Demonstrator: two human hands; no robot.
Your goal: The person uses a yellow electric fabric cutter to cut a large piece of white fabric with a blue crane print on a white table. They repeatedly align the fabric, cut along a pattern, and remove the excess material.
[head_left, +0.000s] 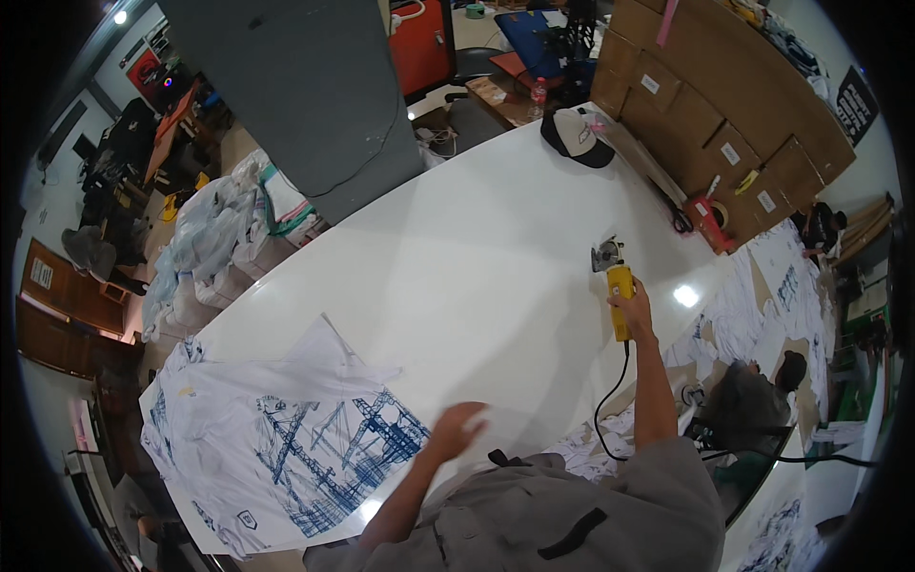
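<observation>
My right hand (633,303) grips a yellow electric rotary cutter (620,291) with a round metal blade head, over the right part of the white table (438,267); its black cord (602,400) loops down to the right. My left hand (459,424) is open with fingers loosely bent, near the lower edge of the table beside white fabric pieces (238,429) printed with blue crane drawings, which it does not hold.
A cap (577,138), scissors (679,214) and red tape dispenser (710,224) lie by stacked cardboard boxes (696,114). Grey column (286,86) behind, plastic-wrapped bundles (210,257) at left. Coworkers (91,253) are at left and among fabrics at right (762,400).
</observation>
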